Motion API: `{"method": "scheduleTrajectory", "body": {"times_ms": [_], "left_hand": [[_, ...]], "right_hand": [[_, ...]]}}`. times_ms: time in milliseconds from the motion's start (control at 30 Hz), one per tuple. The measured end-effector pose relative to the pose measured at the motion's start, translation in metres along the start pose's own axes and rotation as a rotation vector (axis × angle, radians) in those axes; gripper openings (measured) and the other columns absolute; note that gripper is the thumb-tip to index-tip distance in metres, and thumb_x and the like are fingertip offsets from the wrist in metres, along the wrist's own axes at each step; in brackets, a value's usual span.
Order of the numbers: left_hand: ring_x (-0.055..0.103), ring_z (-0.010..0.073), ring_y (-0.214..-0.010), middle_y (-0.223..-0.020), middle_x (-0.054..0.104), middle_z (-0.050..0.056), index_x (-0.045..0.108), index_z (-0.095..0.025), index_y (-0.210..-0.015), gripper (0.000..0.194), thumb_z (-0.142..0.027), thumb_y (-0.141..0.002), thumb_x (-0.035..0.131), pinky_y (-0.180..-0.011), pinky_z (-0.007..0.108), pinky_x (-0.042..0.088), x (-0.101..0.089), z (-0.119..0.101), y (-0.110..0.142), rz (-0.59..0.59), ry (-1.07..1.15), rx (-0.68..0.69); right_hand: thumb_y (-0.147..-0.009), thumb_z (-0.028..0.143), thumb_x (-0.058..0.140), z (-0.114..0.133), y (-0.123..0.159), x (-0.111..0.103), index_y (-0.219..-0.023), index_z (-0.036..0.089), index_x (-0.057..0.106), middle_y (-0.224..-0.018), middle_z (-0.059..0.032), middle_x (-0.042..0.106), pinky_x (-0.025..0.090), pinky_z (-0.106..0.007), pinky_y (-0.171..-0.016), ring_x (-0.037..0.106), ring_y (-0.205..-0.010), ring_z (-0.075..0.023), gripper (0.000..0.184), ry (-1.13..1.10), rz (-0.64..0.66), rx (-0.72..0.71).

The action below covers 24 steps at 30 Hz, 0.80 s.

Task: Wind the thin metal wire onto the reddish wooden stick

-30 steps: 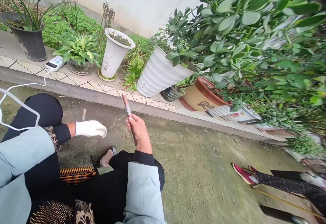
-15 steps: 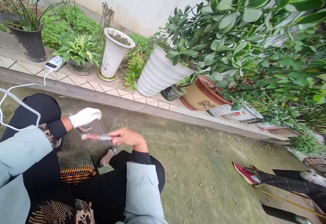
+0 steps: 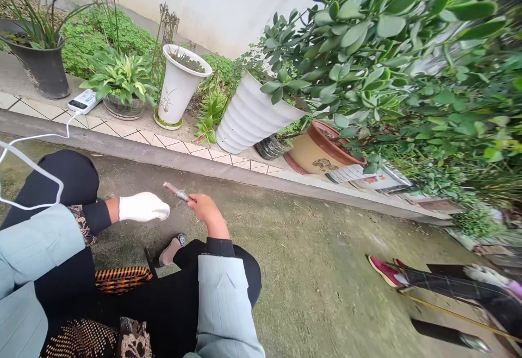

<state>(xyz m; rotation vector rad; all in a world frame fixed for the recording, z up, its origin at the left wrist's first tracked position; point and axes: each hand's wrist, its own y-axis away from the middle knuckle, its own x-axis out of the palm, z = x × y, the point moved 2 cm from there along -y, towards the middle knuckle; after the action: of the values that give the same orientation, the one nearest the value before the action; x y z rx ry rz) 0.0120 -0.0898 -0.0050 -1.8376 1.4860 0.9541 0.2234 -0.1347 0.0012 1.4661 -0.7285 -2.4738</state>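
My right hand (image 3: pixel 206 209), bare, is closed around the lower end of a short reddish stick (image 3: pixel 170 187). A silvery band, which looks like wound wire (image 3: pixel 182 195), wraps the stick just above my fingers, and its pale tip points up and left. My left hand (image 3: pixel 142 207) wears a white knitted glove. Its fingers are pressed together, pointing right, a short way below the stick and apart from it. Whatever they may pinch is too small or hidden to make out. Both hands hover over the concrete ground in front of my knees.
A tiled ledge (image 3: pixel 179 148) with several potted plants runs ahead, including a white ribbed pot (image 3: pixel 255 113). A white device (image 3: pixel 84 101) trails a cable past my left knee. A woven seat (image 3: pixel 122 280) is under me. Another person's red shoe (image 3: pixel 383 271) is at right.
My left hand has moved down and slightly right. My right hand has risen a little, and the stick has swung from level to tilted up. A curved pale piece under my left hand no longer shows.
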Motion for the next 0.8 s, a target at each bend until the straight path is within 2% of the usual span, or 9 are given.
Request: {"method": "scheduleTrajectory", "body": {"times_ms": [133,233,300,367,433,500,600,733,800], "left_hand": [[0.055,0.0141,-0.063,-0.073,0.065,0.001,0.063,-0.019,-0.08,0.024,-0.026,-0.092,0.043,-0.059,0.021,0.033,-0.01,0.012,0.003,-0.073,-0.156,-0.078],[0.059,0.0155,-0.071,-0.08,0.067,0.002,0.063,-0.019,-0.082,0.024,-0.027,-0.091,0.043,-0.065,0.021,0.036,-0.016,0.02,0.003,-0.11,-0.131,-0.149],[0.059,0.0155,-0.072,-0.081,0.067,0.002,0.063,-0.018,-0.082,0.025,-0.029,-0.091,0.042,-0.067,0.021,0.038,-0.017,0.024,0.002,-0.135,-0.029,-0.223],[0.058,0.0146,-0.071,-0.08,0.066,0.001,0.062,-0.017,-0.083,0.026,-0.031,-0.091,0.041,-0.067,0.02,0.04,-0.015,0.025,0.0,-0.159,0.13,-0.264],[0.057,0.0135,-0.07,-0.08,0.066,0.0,0.062,-0.016,-0.083,0.028,-0.031,-0.091,0.04,-0.068,0.02,0.041,-0.01,0.021,-0.003,-0.15,0.28,-0.234],[0.056,0.0127,-0.07,-0.079,0.065,0.0,0.062,-0.016,-0.082,0.028,-0.03,-0.092,0.04,-0.068,0.019,0.041,-0.003,0.013,-0.005,-0.094,0.357,-0.152],[0.055,0.0121,-0.069,-0.079,0.065,-0.001,0.063,-0.017,-0.081,0.026,-0.027,-0.092,0.042,-0.067,0.019,0.039,0.005,0.001,-0.007,0.011,0.354,-0.027],[0.053,0.0118,-0.064,-0.076,0.065,-0.002,0.063,-0.018,-0.082,0.022,-0.024,-0.091,0.043,-0.063,0.019,0.036,0.006,-0.006,-0.007,0.032,0.256,0.027],[0.053,0.012,-0.064,-0.074,0.064,-0.001,0.063,-0.018,-0.08,0.024,-0.023,-0.091,0.043,-0.062,0.02,0.035,0.002,-0.004,-0.007,0.003,0.18,0.009]], "right_hand": [[-0.075,0.016,0.06,0.013,0.002,0.024,-0.084,0.019,0.073,-0.064,-0.0011,0.063,0.036,-0.022,-0.057,0.052,-0.058,-0.0112,0.016,0.108,0.404,-0.013],[-0.074,0.019,0.063,0.022,0.012,0.03,-0.092,0.018,0.073,-0.064,0.0015,0.062,0.038,-0.021,-0.057,0.05,-0.056,-0.009,0.021,-0.054,0.675,-0.165],[-0.074,0.025,0.065,0.023,0.021,0.02,-0.102,0.017,0.071,-0.07,0.0012,0.062,0.04,-0.021,-0.059,0.05,-0.059,-0.0087,0.03,-0.29,0.742,-0.329],[-0.075,0.033,0.067,0.019,0.028,0.0,-0.111,0.016,0.067,-0.076,0.0,0.062,0.04,-0.022,-0.061,0.048,-0.062,-0.0084,0.04,-0.576,0.535,-0.448],[-0.077,0.037,0.065,0.007,0.028,-0.018,-0.116,0.016,0.064,-0.074,0.0004,0.059,0.038,-0.022,-0.058,0.044,-0.059,-0.0073,0.045,-0.824,0.146,-0.407],[-0.076,0.038,0.064,-0.005,0.024,-0.026,-0.117,0.015,0.062,-0.072,0.0009,0.056,0.035,-0.022,-0.055,0.041,-0.057,-0.0074,0.046,-0.93,-0.098,-0.315],[-0.077,0.035,0.059,-0.014,0.013,-0.02,-0.11,0.015,0.064,-0.07,0.0009,0.054,0.035,-0.022,-0.055,0.041,-0.056,-0.0085,0.039,-0.811,-0.176,-0.189],[-0.08,0.027,0.052,-0.008,0.002,-0.006,-0.094,0.018,0.069,-0.069,-0.0002,0.056,0.035,-0.025,-0.061,0.045,-0.061,-0.0116,0.023,-0.282,-0.184,-0.061],[-0.081,0.024,0.052,-0.002,0.001,0.0,-0.092,0.02,0.07,-0.073,-0.0023,0.06,0.034,-0.025,-0.062,0.048,-0.065,-0.0133,0.021,-0.041,-0.095,-0.027]]}}
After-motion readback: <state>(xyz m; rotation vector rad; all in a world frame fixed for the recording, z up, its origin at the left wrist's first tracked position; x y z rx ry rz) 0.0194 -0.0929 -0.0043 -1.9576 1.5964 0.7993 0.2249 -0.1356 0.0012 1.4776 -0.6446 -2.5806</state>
